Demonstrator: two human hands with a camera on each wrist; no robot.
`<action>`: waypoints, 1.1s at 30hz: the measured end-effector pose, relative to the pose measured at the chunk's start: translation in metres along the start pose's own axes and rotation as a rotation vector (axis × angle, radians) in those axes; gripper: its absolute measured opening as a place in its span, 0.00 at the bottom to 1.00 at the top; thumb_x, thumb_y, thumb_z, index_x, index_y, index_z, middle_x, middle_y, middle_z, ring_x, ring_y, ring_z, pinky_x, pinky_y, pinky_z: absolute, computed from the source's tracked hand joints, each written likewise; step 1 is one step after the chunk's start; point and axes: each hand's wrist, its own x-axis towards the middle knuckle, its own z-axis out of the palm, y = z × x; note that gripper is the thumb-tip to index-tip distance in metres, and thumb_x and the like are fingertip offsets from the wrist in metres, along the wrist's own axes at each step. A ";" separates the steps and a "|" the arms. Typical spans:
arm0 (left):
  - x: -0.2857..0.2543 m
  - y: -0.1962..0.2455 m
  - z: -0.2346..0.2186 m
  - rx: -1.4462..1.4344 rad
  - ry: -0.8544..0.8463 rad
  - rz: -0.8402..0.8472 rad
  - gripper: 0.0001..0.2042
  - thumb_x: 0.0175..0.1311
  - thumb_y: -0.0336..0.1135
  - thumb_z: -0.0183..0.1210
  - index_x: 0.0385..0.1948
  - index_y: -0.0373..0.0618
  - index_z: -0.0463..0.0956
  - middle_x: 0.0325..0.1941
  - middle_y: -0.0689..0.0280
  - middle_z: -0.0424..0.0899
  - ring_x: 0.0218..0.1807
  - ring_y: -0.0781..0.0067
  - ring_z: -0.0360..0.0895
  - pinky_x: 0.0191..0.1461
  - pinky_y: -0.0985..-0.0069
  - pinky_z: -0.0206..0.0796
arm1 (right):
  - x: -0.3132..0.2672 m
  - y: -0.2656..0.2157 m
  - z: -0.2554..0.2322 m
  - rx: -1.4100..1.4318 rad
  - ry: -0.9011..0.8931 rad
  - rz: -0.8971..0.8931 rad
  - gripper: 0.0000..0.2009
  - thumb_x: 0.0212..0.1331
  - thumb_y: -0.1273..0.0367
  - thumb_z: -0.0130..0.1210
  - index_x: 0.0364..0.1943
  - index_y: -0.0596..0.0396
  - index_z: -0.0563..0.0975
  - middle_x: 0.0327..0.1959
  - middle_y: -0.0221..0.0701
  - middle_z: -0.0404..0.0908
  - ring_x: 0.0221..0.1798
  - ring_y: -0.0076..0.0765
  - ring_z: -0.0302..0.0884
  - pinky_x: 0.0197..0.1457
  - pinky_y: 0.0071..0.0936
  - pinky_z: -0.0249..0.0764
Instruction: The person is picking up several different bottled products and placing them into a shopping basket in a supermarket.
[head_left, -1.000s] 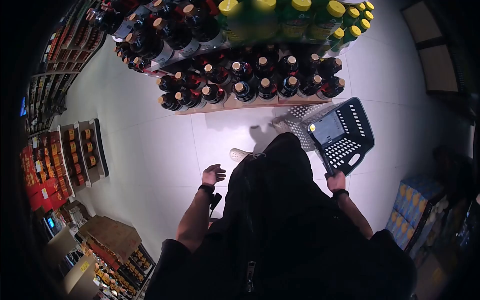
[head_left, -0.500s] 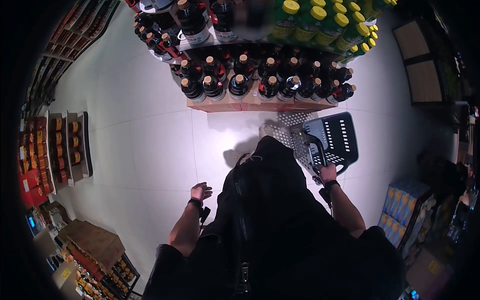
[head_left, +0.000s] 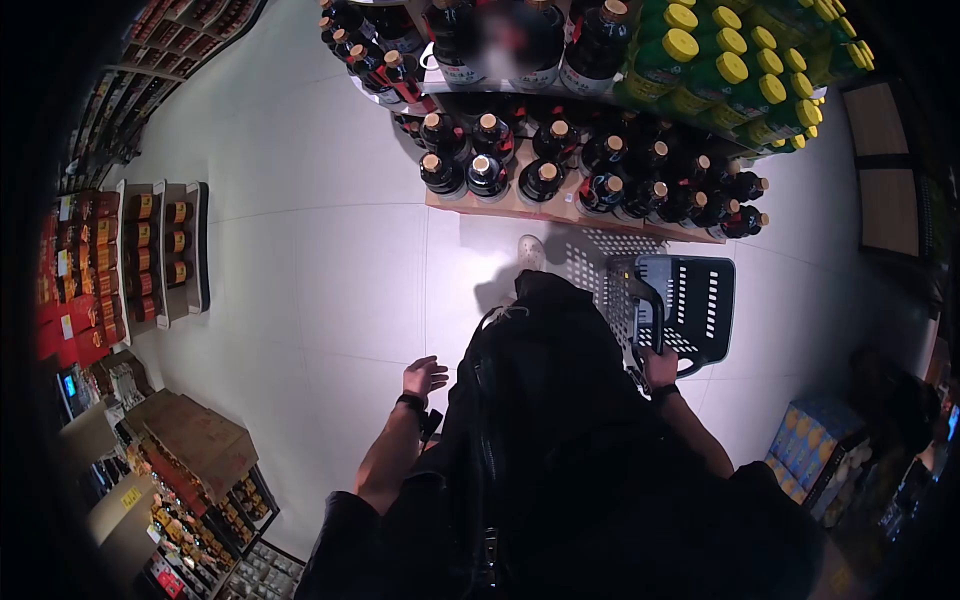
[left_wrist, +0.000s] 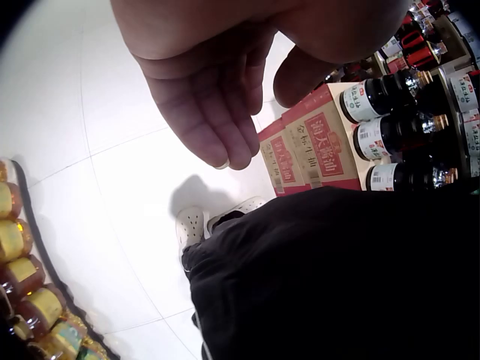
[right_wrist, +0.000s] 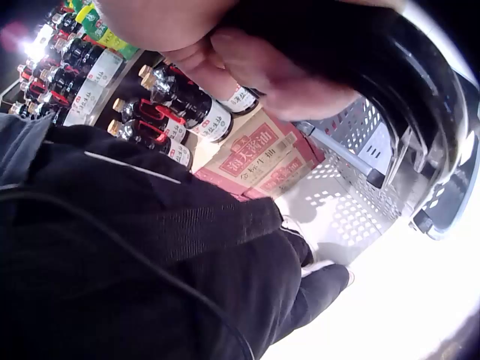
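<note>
My right hand (head_left: 660, 370) grips the black handle (head_left: 652, 305) of a grey perforated shopping basket (head_left: 720, 310) at my right side. In the right wrist view the fingers curl round that thick handle (right_wrist: 352, 52), with the basket's holed wall (right_wrist: 352, 217) below. My left hand (head_left: 425, 376) hangs at my left with loosely bent fingers and holds nothing; in the left wrist view its fingers (left_wrist: 214, 127) hang over the pale floor. In front stands a display of dark, soy-sauce-like bottles (head_left: 545, 180) on cardboard cartons (left_wrist: 311, 146).
Green bottles with yellow caps (head_left: 720, 70) stand at the display's upper right. To the left is a shelf of jars (head_left: 160, 250), with a cardboard box (head_left: 200, 435) nearer me. Blue-and-yellow cartons (head_left: 815, 440) are stacked at the right. Pale tiled floor (head_left: 310, 270) lies between.
The display has shifted rightward in the head view. The basket has turned and its handle now shows over its near side, still in my right hand. My left hand stays free.
</note>
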 end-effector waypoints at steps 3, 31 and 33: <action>0.002 0.023 -0.012 0.011 0.036 -0.033 0.17 0.65 0.28 0.47 0.55 0.35 0.70 0.40 0.51 0.84 0.37 0.58 0.84 0.40 0.65 0.79 | 0.000 -0.017 0.003 0.185 -0.120 0.096 0.07 0.53 0.71 0.58 0.29 0.60 0.73 0.15 0.31 0.72 0.12 0.25 0.67 0.14 0.24 0.63; -0.001 0.331 0.204 0.565 -0.504 0.497 0.14 0.69 0.26 0.51 0.54 0.41 0.73 0.40 0.63 0.84 0.37 0.77 0.79 0.44 0.79 0.72 | 0.192 -0.280 0.082 -0.508 0.113 -0.625 0.20 0.62 0.57 0.47 0.49 0.58 0.73 0.33 0.50 0.82 0.41 0.57 0.80 0.45 0.51 0.75; -0.002 0.326 0.220 0.575 -0.542 0.485 0.14 0.69 0.27 0.52 0.54 0.41 0.73 0.39 0.64 0.84 0.37 0.77 0.80 0.45 0.79 0.73 | 0.166 -0.271 0.065 -0.464 0.127 -0.587 0.25 0.62 0.57 0.46 0.59 0.58 0.70 0.32 0.52 0.81 0.39 0.59 0.80 0.45 0.51 0.74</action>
